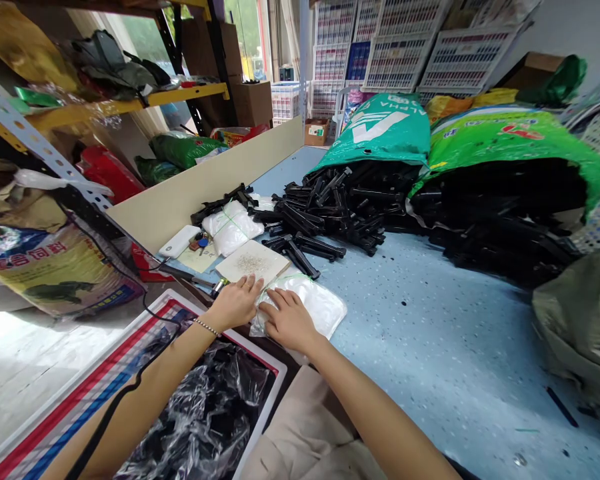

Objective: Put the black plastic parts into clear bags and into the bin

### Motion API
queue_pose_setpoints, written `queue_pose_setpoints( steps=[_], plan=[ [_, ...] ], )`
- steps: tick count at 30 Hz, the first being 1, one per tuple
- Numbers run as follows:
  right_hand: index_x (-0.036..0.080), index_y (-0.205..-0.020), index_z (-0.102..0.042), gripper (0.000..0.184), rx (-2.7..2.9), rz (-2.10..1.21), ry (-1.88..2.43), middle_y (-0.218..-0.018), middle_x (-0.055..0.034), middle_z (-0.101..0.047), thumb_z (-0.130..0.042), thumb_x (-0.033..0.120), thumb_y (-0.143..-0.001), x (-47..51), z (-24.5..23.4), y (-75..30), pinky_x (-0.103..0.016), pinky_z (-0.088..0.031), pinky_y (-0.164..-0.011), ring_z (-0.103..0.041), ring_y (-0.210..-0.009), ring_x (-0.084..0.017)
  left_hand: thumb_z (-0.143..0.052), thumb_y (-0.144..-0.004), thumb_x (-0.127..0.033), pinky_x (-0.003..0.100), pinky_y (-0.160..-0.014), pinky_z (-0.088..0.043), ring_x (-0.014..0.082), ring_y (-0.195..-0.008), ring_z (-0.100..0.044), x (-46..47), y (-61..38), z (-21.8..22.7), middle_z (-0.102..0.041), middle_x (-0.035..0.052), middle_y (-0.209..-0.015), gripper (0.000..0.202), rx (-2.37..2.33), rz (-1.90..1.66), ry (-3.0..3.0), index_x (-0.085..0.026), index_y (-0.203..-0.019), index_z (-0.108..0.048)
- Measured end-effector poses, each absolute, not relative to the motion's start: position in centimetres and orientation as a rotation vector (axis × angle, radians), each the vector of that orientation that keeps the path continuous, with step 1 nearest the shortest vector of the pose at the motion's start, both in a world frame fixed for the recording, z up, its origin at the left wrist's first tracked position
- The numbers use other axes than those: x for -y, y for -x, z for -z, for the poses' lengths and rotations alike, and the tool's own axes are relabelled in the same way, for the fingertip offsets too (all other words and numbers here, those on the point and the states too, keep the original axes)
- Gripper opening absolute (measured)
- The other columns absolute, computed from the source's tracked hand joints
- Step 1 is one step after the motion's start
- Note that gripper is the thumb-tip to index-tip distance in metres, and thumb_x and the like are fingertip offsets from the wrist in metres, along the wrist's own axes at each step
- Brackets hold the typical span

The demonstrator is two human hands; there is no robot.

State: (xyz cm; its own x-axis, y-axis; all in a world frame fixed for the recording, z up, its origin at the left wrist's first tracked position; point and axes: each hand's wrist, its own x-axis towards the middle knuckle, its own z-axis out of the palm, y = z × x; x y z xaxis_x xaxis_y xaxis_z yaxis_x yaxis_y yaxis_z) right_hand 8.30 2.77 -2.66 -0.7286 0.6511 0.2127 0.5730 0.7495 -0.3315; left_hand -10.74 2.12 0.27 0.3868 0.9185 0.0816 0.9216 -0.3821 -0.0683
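Note:
A flat bundle of clear plastic bags (325,307) with a thin green string lies at the table's near edge. My right hand (290,319) rests on its left part, fingers stretched out and slightly apart. Close beside it my left hand (237,301) reaches to the bundle's left edge, fingers extended near the string; its thumb is hidden. Just beyond my fingers lies a pale square board (253,262) with tiny bits scattered on it. Behind the board sits a second bundle of plastic bags (233,228), also tied with green string.
Black plastic parts (325,207) are heaped behind the bundles, spilling from a teal sack (380,130) and a green sack (510,137). A white phone-like object (179,241) and keys (200,243) lie left. Below my left arm stands a plastic-lined box (205,393). A cable (139,377) crosses there.

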Motion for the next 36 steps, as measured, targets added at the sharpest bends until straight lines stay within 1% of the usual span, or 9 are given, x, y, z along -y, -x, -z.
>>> queue_pose_setpoints(
  steps=[10, 14, 20, 23, 27, 30, 32, 34, 36],
  plan=[
    [0.020, -0.125, -0.055, 0.042, 2.621, -0.343, 0.933, -0.143, -0.0126, -0.043, -0.057, 0.032, -0.084, -2.7, 3.1, -8.1, -0.047, -0.028, -0.106, -0.035, -0.131, -0.029, -0.047, -0.075, -0.017, 0.042, -0.090, -0.052, 0.0314, -0.113, -0.060, -2.4, 11.7, -1.8, -0.058, 0.0185, -0.131, 0.059, 1.670, 0.165, 2.507, -0.014, -0.134, -0.047],
    [0.019, -0.118, -0.059, 0.037, 2.469, -0.448, 0.911, -0.131, -0.0130, -0.050, -0.059, 0.030, -0.083, -2.8, 3.4, -8.4, -0.043, -0.034, -0.103, -0.042, -0.123, -0.027, -0.048, -0.074, -0.011, 0.043, -0.097, -0.047, 0.0311, -0.120, -0.055, -1.2, 11.4, -0.5, -0.057, 0.0191, -0.132, 0.057, 1.618, 0.095, 2.511, -0.012, -0.131, -0.050],
    [0.016, -0.117, -0.057, 0.031, 1.848, -0.646, 1.468, -0.124, -0.0135, -0.051, -0.039, 0.022, -0.093, -8.8, 1.9, -10.5, -0.040, -0.035, -0.102, -0.044, -0.120, -0.024, -0.047, -0.072, -0.007, 0.052, -0.108, -0.036, 0.0322, -0.128, -0.047, 0.0, 10.2, 0.8, -0.057, 0.0145, -0.132, 0.056, 1.753, 0.323, 2.445, -0.016, -0.127, -0.055],
    [0.014, -0.103, -0.064, 0.025, 1.778, -0.761, 1.554, -0.114, -0.0153, -0.056, -0.055, 0.028, -0.085, -12.8, 1.2, -12.8, -0.041, -0.040, -0.094, -0.051, -0.111, -0.028, -0.044, -0.075, -0.006, 0.055, -0.109, -0.034, 0.0312, -0.130, -0.044, 0.3, 8.3, 0.6, -0.061, 0.0119, -0.127, 0.051, 1.775, 0.659, 2.439, -0.018, -0.122, -0.058],
    [0.017, -0.069, -0.063, 0.020, 1.674, -0.987, 1.551, -0.080, -0.0063, -0.060, -0.060, 0.034, -0.080, -14.5, 0.9, -17.6, -0.032, -0.046, -0.075, -0.059, -0.083, -0.021, -0.043, -0.081, -0.010, 0.049, -0.107, -0.039, 0.0267, -0.124, -0.050, 0.8, 4.3, 0.2, -0.060, 0.0105, -0.124, 0.044, 1.872, 1.292, 2.522, -0.021, -0.120, -0.059],
    [0.017, -0.070, -0.060, 0.037, 1.539, -1.187, 1.495, -0.066, -0.0026, -0.058, -0.051, 0.050, -0.084, -11.5, 0.9, -21.3, -0.027, -0.045, -0.058, -0.057, -0.064, -0.016, -0.052, -0.085, -0.024, 0.045, -0.104, -0.042, 0.0254, -0.117, -0.055, 0.4, 0.0, -0.2, -0.060, 0.0100, -0.123, 0.035, 2.169, 1.985, 2.529, -0.023, -0.119, -0.060],
    [0.016, -0.078, -0.061, 0.049, 1.448, -1.311, 1.444, -0.068, -0.0038, -0.060, -0.044, 0.061, -0.085, -7.7, 1.0, -23.1, -0.026, -0.044, -0.052, -0.057, -0.058, -0.015, -0.061, -0.082, -0.038, 0.042, -0.101, -0.043, 0.0254, -0.118, -0.055, -0.4, -3.4, -0.9, -0.058, 0.0098, -0.127, 0.044, 2.248, 2.656, 2.393, -0.025, -0.124, -0.055],
    [0.015, -0.083, -0.062, 0.056, 1.353, -1.476, 1.364, -0.071, -0.0058, -0.062, -0.043, 0.068, -0.083, -3.7, 1.0, -24.4, -0.027, -0.045, -0.052, -0.058, -0.058, -0.016, -0.067, -0.077, -0.049, 0.039, -0.095, -0.046, 0.0251, -0.112, -0.058, -1.1, -6.8, -1.7, -0.059, 0.0102, -0.125, 0.055, 2.169, 3.250, 2.195, -0.024, -0.124, -0.053],
    [0.015, -0.085, -0.063, 0.056, 1.214, -1.616, 1.246, -0.076, -0.0077, -0.064, -0.046, 0.068, -0.083, -0.5, 0.4, -25.6, -0.031, -0.048, -0.060, -0.060, -0.065, -0.018, -0.065, -0.076, -0.055, 0.033, -0.080, -0.050, 0.0211, -0.091, -0.063, -1.3, -9.5, -2.4, -0.064, 0.0089, -0.106, 0.050, 2.175, 3.453, 2.183, -0.020, -0.111, -0.058]
  ],
)
